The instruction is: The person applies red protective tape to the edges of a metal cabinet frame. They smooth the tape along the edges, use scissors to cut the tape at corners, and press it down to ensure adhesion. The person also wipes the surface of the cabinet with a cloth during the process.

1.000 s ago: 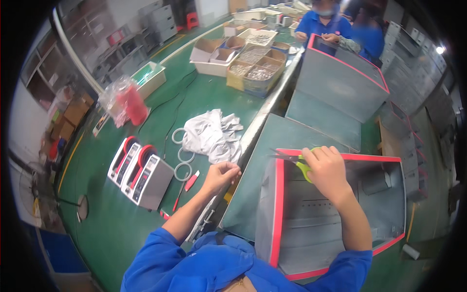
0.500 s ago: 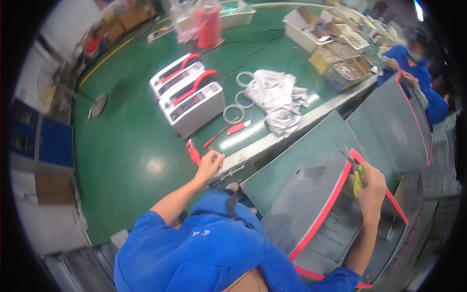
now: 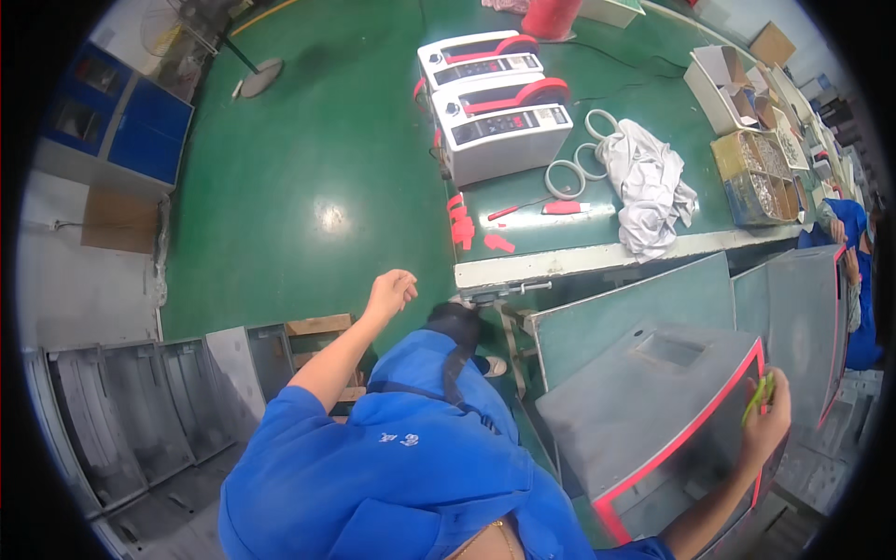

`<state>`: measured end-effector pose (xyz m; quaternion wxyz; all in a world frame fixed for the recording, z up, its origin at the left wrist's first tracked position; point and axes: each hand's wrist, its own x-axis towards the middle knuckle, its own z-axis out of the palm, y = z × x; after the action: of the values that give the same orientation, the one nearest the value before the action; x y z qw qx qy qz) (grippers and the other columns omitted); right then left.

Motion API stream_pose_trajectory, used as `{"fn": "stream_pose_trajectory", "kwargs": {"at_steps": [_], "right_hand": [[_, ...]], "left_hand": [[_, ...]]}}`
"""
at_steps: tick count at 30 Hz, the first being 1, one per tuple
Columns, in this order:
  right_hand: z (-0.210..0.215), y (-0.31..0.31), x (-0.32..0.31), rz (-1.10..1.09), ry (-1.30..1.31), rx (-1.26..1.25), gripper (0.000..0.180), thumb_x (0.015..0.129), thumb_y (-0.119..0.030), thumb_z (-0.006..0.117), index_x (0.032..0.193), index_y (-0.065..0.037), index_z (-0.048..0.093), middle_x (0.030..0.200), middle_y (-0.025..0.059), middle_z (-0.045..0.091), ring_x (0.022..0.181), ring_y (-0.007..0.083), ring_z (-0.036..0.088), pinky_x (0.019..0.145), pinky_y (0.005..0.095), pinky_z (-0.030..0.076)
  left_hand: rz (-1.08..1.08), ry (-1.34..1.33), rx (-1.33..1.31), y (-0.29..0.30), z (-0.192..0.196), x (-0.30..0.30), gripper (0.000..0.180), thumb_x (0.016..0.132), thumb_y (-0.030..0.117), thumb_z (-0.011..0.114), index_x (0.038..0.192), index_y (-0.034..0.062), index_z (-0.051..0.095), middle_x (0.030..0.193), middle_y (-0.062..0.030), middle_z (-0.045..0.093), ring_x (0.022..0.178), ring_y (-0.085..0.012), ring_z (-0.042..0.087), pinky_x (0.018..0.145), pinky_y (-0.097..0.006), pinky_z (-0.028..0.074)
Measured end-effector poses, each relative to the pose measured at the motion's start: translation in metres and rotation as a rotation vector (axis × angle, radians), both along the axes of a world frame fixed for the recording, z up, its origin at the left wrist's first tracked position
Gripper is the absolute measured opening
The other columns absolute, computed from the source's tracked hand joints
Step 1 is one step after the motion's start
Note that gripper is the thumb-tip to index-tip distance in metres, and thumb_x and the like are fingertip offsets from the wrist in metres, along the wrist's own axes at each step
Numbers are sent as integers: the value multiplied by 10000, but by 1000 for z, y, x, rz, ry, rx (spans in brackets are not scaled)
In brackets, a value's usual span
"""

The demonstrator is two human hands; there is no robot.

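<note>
Taping looks underway: the right hand (image 3: 767,425) grips a green tool (image 3: 758,399) on the grey panel (image 3: 653,411)'s red-taped edge, the left hand (image 3: 390,293) hangs loosely curled and empty, so next press farther along that edge.

Blue short-sleeved work shirt (image 3: 411,467)

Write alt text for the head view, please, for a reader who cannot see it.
A person in a blue top holds a yellow-green tool in the right hand at the red-taped edge of a grey metal panel. The left hand hangs empty over the floor, near a green table with two white machines.
</note>
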<state>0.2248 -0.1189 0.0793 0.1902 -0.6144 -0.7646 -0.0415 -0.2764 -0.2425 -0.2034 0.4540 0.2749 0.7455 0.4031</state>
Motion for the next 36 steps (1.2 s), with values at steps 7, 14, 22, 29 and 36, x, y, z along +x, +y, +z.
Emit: {"fn": "stream_pose_trajectory", "kwargs": {"at_steps": [7,14,22,29,36], "right_hand": [[33,8,-125,4,21,-268,382,676,-39,697,1034,-15,566,900,119,599,814,233,588,703,304,455],[-99,83,-232,26,161,-663,342,750,-301,667,661,6,547,515,118,522,464,221,530,480,357,411],[-272,123,-243,-570,197,-776,510,715,-461,664,892,17,644,759,172,639,793,251,630,738,351,457],[-315,139,-250,-700,523,-748,489,696,-468,702,644,12,625,512,62,559,426,155,495,444,314,388],[-328,127,-270,-730,1129,-597,274,683,-215,749,650,-36,544,517,54,529,385,137,480,374,288,386]], "left_hand": [[-23,-190,-62,64,-52,-43,204,826,150,552,872,-38,615,674,-101,630,506,-124,555,411,-227,426],[-171,111,-81,100,-76,-100,299,817,263,585,675,0,577,554,-84,575,435,-125,510,423,-272,395],[13,-56,-160,85,-98,-146,259,825,224,574,740,-18,608,612,-65,591,501,-108,494,442,-251,388],[145,-295,-185,68,-105,-175,159,810,94,595,887,-45,604,767,-119,649,620,-140,609,483,-232,452],[204,-173,-115,49,-142,-206,224,787,194,649,659,35,557,544,-24,515,437,-89,433,395,-219,337]]}}
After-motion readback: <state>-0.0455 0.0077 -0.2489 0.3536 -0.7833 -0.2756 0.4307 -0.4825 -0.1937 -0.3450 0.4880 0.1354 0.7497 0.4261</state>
